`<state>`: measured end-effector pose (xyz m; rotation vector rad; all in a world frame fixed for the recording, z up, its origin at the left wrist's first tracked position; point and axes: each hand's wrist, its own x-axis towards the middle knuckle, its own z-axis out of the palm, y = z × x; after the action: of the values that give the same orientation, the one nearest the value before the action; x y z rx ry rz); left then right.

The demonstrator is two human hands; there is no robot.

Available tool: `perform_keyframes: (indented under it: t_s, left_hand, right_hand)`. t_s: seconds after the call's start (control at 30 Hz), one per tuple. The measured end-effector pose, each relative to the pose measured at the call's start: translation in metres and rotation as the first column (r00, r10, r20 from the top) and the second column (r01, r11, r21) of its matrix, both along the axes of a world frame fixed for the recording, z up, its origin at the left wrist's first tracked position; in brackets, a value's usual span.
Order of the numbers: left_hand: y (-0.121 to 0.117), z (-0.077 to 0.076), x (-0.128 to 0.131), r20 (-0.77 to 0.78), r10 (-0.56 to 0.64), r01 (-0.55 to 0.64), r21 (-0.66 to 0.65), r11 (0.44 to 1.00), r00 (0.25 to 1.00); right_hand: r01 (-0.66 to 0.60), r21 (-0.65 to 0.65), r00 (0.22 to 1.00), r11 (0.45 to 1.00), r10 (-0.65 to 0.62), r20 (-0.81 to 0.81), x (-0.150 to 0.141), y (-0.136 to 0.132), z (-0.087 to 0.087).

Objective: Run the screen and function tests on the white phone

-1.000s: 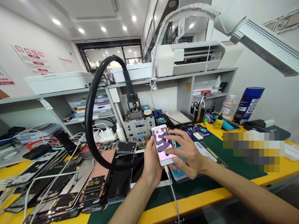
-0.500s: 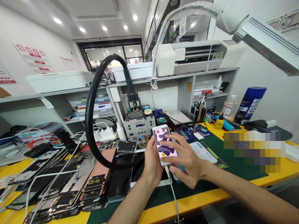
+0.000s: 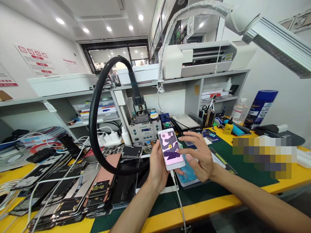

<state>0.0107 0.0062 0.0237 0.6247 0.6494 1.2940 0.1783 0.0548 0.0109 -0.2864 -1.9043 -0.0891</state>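
One white smartphone (image 3: pixel 171 150) is at five o'clock from centre, gripped by the left hand (image 3: pixel 156 165), likely to steady its screen; the right hand (image 3: pixel 201 159), open at its four o'clock, presumably allows touch access. A white cable (image 3: pixel 179 192) leaves toward six.

Left hand (image 3: pixel 155 166) grips the lit white phone (image 3: pixel 171 149) from 8 o'clock; white cable (image 3: pixel 179 199) seated at its 6 o'clock end. Right hand (image 3: pixel 202 157), at 3 o'clock — fingers spread, one tip at the phone's right edge, contact not determinable. Relative to phone: grey control unit (image 3: pixel 145 131) at 10 o'clock, stacked phone panels (image 3: pixel 99 191) at 8, lamp head (image 3: pixel 279 47) at 2 — raised above the bench (image 3: pixel 194 210).
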Motion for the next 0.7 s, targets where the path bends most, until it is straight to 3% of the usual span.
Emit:
perform_keyframes:
  t_s: [0.13,0.27,0.33,0.4,0.47,0.53,0.6,0.7]
  left_hand:
    - [0.001,0.001,-0.001,-0.036,0.005,-0.003,0.038,0.999,0.999]
    - [0.002,0.002,-0.001,-0.068,0.007,-0.005,0.042,0.999,0.998]
    - [0.002,0.002,-0.001,-0.079,-0.008,0.011,0.039,0.999,0.997]
    - [0.003,0.001,-0.003,-0.086,-0.037,0.039,0.026,0.999,0.996]
    - [0.004,0.0,-0.006,-0.091,-0.072,0.074,0.017,0.997,0.993]
    - [0.005,-0.001,-0.008,-0.09,-0.105,0.107,0.016,0.994,0.99]
    - [0.008,-0.002,-0.012,-0.084,-0.142,0.143,0.009,0.99,0.986]
    - [0.011,-0.002,-0.017,-0.057,-0.222,0.22,-0.031,0.975,0.973]
  right_hand:
    - [-0.079,-0.306,0.981,0.949,0.019,-0.195,0.005,0.017,-0.005]
    - [-0.172,-0.573,0.965,0.801,0.022,-0.26,0.008,0.033,-0.006]
    - [-0.257,-0.72,0.956,0.645,0.063,-0.285,0.007,0.038,-0.004]
    - [-0.336,-0.833,0.941,0.439,0.124,-0.314,0.005,0.04,-0.001]
    - [-0.393,-0.89,0.916,0.233,0.18,-0.357,0.003,0.039,0.002]
    - [-0.435,-0.898,0.882,0.064,0.232,-0.411,0.001,0.037,0.006]
    - [-0.464,-0.883,0.838,-0.07,0.29,-0.463,0.001,0.035,0.009]
    - [-0.467,-0.856,0.771,-0.219,0.373,-0.516,0.004,0.033,0.013]
